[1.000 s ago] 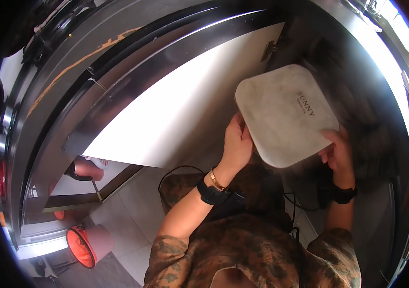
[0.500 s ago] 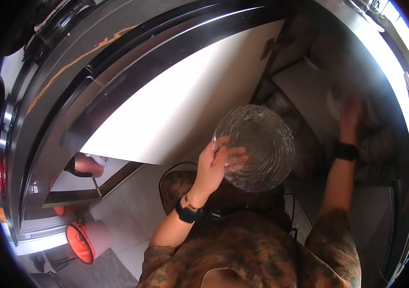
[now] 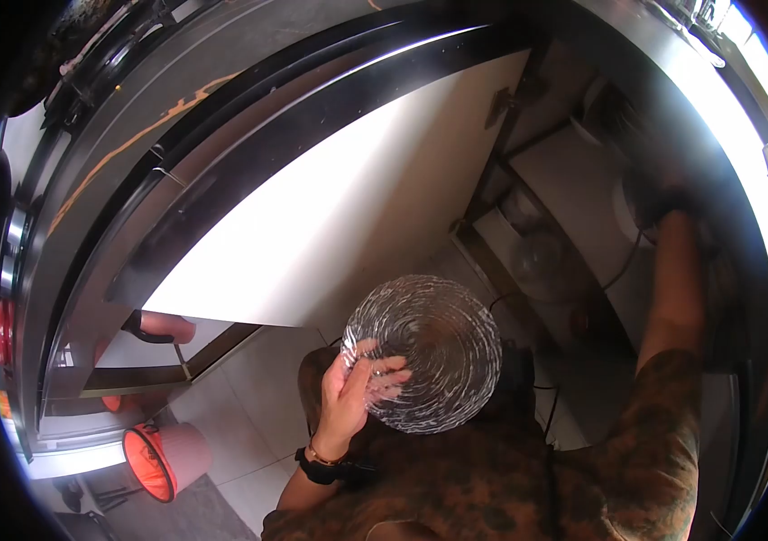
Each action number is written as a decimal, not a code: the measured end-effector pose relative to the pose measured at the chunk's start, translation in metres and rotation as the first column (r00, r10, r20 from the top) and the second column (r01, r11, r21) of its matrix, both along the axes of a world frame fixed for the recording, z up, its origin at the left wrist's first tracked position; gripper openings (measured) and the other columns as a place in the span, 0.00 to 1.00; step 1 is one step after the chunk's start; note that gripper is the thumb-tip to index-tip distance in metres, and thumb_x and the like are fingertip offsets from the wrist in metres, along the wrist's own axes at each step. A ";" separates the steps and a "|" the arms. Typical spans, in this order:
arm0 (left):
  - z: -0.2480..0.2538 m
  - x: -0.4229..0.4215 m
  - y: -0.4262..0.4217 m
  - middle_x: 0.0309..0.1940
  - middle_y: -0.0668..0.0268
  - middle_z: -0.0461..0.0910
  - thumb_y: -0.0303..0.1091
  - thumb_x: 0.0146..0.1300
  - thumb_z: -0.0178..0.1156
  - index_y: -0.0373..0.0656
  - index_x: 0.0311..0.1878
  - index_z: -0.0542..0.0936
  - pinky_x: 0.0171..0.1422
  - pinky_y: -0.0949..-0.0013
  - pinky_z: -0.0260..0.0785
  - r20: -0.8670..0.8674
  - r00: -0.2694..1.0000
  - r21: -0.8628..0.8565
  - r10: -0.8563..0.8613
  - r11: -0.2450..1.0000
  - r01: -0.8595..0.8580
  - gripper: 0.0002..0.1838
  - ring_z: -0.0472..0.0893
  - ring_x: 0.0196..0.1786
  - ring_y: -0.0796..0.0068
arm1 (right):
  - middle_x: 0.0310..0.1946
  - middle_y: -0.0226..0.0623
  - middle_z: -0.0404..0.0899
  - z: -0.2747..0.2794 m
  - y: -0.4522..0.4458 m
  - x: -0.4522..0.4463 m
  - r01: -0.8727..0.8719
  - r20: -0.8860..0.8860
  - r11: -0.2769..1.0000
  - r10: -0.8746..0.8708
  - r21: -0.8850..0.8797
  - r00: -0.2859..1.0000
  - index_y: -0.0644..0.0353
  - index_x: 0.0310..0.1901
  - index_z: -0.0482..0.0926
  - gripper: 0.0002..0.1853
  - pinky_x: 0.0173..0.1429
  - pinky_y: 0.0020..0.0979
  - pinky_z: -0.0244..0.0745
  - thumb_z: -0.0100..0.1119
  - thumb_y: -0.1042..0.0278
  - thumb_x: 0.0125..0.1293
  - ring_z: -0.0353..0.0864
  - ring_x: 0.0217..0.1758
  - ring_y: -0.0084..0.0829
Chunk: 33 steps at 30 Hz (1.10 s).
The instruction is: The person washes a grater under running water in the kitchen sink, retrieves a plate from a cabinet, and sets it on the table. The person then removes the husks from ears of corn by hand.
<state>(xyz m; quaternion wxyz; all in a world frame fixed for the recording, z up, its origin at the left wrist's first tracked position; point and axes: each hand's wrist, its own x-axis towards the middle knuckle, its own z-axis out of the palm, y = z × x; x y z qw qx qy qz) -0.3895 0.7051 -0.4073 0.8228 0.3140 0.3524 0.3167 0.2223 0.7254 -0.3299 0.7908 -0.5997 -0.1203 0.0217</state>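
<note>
My left hand (image 3: 367, 383) is closed on the rim of a round clear glass plate (image 3: 442, 361) with a ringed, rippled texture. Its fingers show through the glass. The plate is in front of my body, below the open white-faced cabinet door (image 3: 339, 189). My right arm (image 3: 677, 288) reaches deep into the dark cabinet. At its end my right hand (image 3: 663, 171) is lost in shadow, so its fingers and anything in them cannot be made out. Near that hand is a pale rounded dish-like object (image 3: 623, 209).
Inside the cabinet, clear glassware (image 3: 537, 254) stands on a lower level, and another rounded item (image 3: 589, 113) sits farther back. A bin with an orange liner (image 3: 151, 460) stands on the tiled floor at left. A pinkish container (image 3: 167, 326) shows beyond the door.
My left hand has brought the glass plate down and left, closer to my body. My right arm has gone deeper into the cabinet, its hand now in shadow.
</note>
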 end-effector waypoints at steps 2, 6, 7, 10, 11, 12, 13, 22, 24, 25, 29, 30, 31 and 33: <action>-0.002 -0.002 -0.002 0.44 0.45 0.78 0.32 0.71 0.44 0.40 0.58 0.63 0.40 0.63 0.78 -0.008 1.000 -0.003 0.014 1.000 -0.014 0.15 0.82 0.43 0.54 | 0.27 0.35 0.77 0.001 0.005 0.008 0.003 0.011 1.000 -0.003 -0.025 1.000 0.61 0.46 0.73 0.11 0.23 0.21 0.66 0.51 0.66 0.65 0.72 0.23 0.22; -0.002 -0.004 -0.004 0.44 0.46 0.78 0.33 0.71 0.44 0.40 0.58 0.63 0.41 0.63 0.78 -0.027 0.999 0.001 0.023 1.000 -0.023 0.15 0.82 0.43 0.53 | 0.27 0.34 0.76 -0.002 0.013 0.016 0.002 0.032 0.998 0.000 -0.064 1.000 0.62 0.47 0.73 0.11 0.24 0.20 0.66 0.50 0.67 0.66 0.72 0.24 0.21; -0.002 -0.004 -0.004 0.44 0.46 0.78 0.33 0.71 0.44 0.40 0.58 0.63 0.41 0.63 0.78 -0.026 0.999 0.001 0.022 1.000 -0.022 0.15 0.82 0.44 0.53 | 0.27 0.34 0.76 -0.002 0.014 0.017 0.002 0.037 0.997 0.000 -0.073 0.999 0.62 0.47 0.73 0.11 0.25 0.20 0.66 0.50 0.67 0.66 0.72 0.24 0.21; -0.005 -0.003 -0.003 0.45 0.45 0.78 0.33 0.72 0.43 0.39 0.59 0.63 0.42 0.63 0.78 0.007 1.000 0.000 0.014 1.000 -0.014 0.16 0.82 0.44 0.53 | 0.28 0.33 0.76 -0.002 0.017 0.023 0.004 0.055 0.994 0.002 -0.108 0.999 0.62 0.48 0.73 0.12 0.26 0.20 0.66 0.49 0.68 0.66 0.71 0.24 0.21; -0.006 -0.003 -0.004 0.45 0.45 0.78 0.33 0.72 0.43 0.39 0.59 0.62 0.42 0.63 0.78 0.024 1.000 0.000 0.011 1.000 -0.011 0.16 0.82 0.45 0.53 | 0.28 0.33 0.76 -0.002 0.018 0.026 0.004 0.061 0.993 0.003 -0.122 0.998 0.62 0.48 0.73 0.12 0.26 0.20 0.66 0.49 0.68 0.67 0.71 0.24 0.21; -0.006 -0.004 -0.003 0.46 0.45 0.78 0.33 0.72 0.43 0.39 0.59 0.62 0.42 0.64 0.78 0.010 1.000 -0.005 0.004 1.000 -0.004 0.16 0.82 0.45 0.53 | 0.28 0.33 0.76 -0.002 0.019 0.028 0.011 0.068 0.991 -0.002 -0.134 0.998 0.62 0.49 0.72 0.12 0.26 0.20 0.66 0.49 0.68 0.67 0.71 0.25 0.20; -0.004 -0.003 -0.002 0.46 0.45 0.78 0.33 0.72 0.43 0.39 0.60 0.61 0.42 0.64 0.78 -0.004 1.000 -0.008 -0.003 1.000 0.003 0.16 0.82 0.45 0.54 | 0.28 0.33 0.76 -0.002 0.021 0.028 0.011 0.072 0.989 0.000 -0.148 0.997 0.63 0.49 0.72 0.12 0.26 0.20 0.66 0.49 0.69 0.67 0.71 0.25 0.20; -0.002 -0.001 0.026 0.47 0.46 0.77 0.33 0.73 0.40 0.38 0.61 0.60 0.44 0.65 0.78 -0.031 0.973 0.025 -0.230 0.973 0.231 0.17 0.81 0.47 0.55 | 0.29 0.31 0.75 -0.009 0.015 0.017 0.089 0.167 0.972 -0.052 -0.219 0.985 0.64 0.51 0.72 0.12 0.29 0.19 0.66 0.47 0.71 0.68 0.69 0.26 0.19; 0.008 0.001 0.034 0.47 0.47 0.78 0.31 0.73 0.39 0.36 0.60 0.60 0.45 0.66 0.77 -0.058 0.957 0.017 -0.284 0.958 0.285 0.16 0.81 0.47 0.58 | 0.29 0.31 0.75 -0.016 0.013 -0.008 0.117 0.234 0.965 -0.061 -0.234 0.970 0.64 0.51 0.72 0.12 0.29 0.19 0.66 0.47 0.71 0.68 0.69 0.26 0.18; 0.016 0.001 0.035 0.46 0.48 0.78 0.30 0.73 0.39 0.35 0.60 0.60 0.46 0.68 0.77 -0.075 0.952 0.015 -0.298 0.954 0.300 0.16 0.81 0.47 0.60 | 0.29 0.31 0.75 -0.021 0.012 -0.029 0.117 0.275 0.963 -0.047 -0.243 0.960 0.64 0.51 0.72 0.12 0.29 0.19 0.66 0.46 0.72 0.68 0.69 0.26 0.18; 0.058 -0.006 0.036 0.46 0.49 0.78 0.28 0.73 0.38 0.35 0.60 0.60 0.45 0.70 0.76 -0.126 0.928 -0.045 -0.350 0.937 0.347 0.15 0.81 0.47 0.63 | 0.30 0.30 0.75 -0.039 0.005 -0.162 -0.145 0.371 0.915 0.293 -0.377 0.881 0.64 0.52 0.72 0.13 0.31 0.19 0.65 0.46 0.73 0.69 0.68 0.27 0.17; 0.066 0.001 0.045 0.46 0.49 0.78 0.28 0.73 0.38 0.37 0.60 0.60 0.46 0.70 0.75 -0.145 0.921 -0.101 -0.362 0.931 0.350 0.15 0.81 0.47 0.63 | 0.30 0.30 0.75 -0.041 0.008 -0.198 -0.279 0.331 0.847 0.450 -0.453 0.829 0.64 0.52 0.72 0.13 0.31 0.19 0.65 0.45 0.73 0.69 0.68 0.27 0.17; 0.073 -0.001 0.047 0.47 0.49 0.78 0.28 0.73 0.37 0.37 0.60 0.60 0.46 0.69 0.75 -0.147 0.924 -0.127 -0.354 0.933 0.338 0.15 0.81 0.47 0.63 | 0.30 0.30 0.74 -0.035 0.006 -0.235 -0.385 0.291 0.764 0.580 -0.518 0.761 0.65 0.53 0.72 0.13 0.31 0.18 0.65 0.45 0.73 0.69 0.68 0.27 0.17; 0.088 -0.004 0.047 0.48 0.49 0.77 0.28 0.73 0.37 0.38 0.60 0.59 0.47 0.69 0.75 -0.151 0.927 -0.178 -0.343 0.932 0.316 0.15 0.81 0.48 0.64 | 0.34 0.37 0.79 0.001 0.019 -0.284 -0.453 0.460 0.677 0.731 -0.579 0.504 0.64 0.49 0.75 0.13 0.37 0.23 0.73 0.48 0.79 0.63 0.77 0.32 0.28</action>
